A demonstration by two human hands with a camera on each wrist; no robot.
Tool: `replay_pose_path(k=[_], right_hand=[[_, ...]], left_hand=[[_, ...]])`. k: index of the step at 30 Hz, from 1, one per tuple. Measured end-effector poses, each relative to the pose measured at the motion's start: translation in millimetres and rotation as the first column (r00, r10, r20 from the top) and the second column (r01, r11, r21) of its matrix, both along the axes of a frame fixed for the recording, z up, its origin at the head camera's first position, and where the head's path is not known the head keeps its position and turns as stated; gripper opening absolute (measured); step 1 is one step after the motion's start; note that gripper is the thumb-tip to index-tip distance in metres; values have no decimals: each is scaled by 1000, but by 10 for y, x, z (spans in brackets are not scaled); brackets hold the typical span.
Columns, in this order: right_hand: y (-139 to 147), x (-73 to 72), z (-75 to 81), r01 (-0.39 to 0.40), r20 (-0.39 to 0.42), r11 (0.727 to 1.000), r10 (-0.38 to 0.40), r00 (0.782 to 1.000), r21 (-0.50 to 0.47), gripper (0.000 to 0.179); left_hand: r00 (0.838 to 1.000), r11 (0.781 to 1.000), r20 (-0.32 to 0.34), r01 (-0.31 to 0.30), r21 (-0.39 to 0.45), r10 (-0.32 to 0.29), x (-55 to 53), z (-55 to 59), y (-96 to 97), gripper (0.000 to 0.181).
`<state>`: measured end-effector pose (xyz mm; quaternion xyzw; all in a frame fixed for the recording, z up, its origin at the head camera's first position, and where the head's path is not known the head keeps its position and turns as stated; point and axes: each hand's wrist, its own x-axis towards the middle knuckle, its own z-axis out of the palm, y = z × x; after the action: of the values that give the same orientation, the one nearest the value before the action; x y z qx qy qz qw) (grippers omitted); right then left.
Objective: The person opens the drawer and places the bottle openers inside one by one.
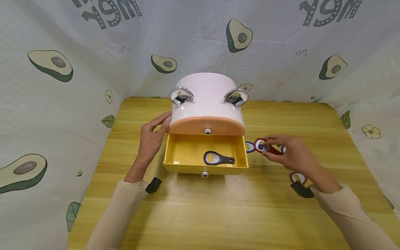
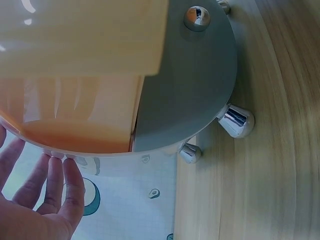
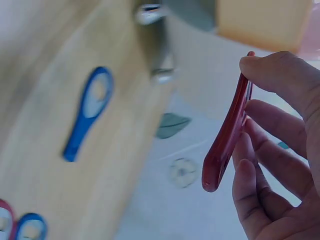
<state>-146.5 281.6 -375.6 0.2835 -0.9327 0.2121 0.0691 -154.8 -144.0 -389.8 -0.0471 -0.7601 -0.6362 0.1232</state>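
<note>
A white rounded cabinet (image 1: 206,100) stands in the middle of the table. Its yellow lower drawer (image 1: 187,149) is pulled out, with a black bottle opener (image 1: 223,159) lying in it. At the cabinet's left side, my left hand (image 1: 150,140) rests its fingertips against the shell, as the left wrist view also shows. Right of the drawer, my right hand (image 1: 293,152) pinches a red bottle opener (image 3: 225,140) between thumb and fingers, above the table. A blue bottle opener (image 3: 90,110) lies on the wood below, partly hidden by the drawer in the head view.
Near the right wrist lies another red bottle opener (image 1: 297,177), partly covered by a black wrist piece (image 1: 301,191). A second blue opener (image 1: 283,149) shows behind the right hand. Silver ear-like loops (image 1: 236,97) top the cabinet. An avocado-print cloth (image 1: 200,41) hangs behind the table.
</note>
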Motion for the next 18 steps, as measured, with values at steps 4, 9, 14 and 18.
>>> replay_pose_path(k=[4, 9, 14, 18], right_hand=[[-87, 29, 184, -18, -29, 1000, 17, 999, -17, 32], [-222, 71, 386, -73, -74, 996, 69, 995, -48, 36], [-406, 119, 566, -156, -103, 985, 148, 984, -70, 40], [-570, 113, 637, -247, -108, 966, 238, 965, -75, 38]], left_hand=[[1000, 1000, 0, -5, 0, 5, 1, -2, -1, 33], [1000, 1000, 1, -2, 6, 2, 1, -2, 1, 33], [1000, 1000, -1, -1, -2, 1, -1, -1, 2, 34], [1000, 1000, -3, -8, -6, 8, -1, -5, 6, 35]])
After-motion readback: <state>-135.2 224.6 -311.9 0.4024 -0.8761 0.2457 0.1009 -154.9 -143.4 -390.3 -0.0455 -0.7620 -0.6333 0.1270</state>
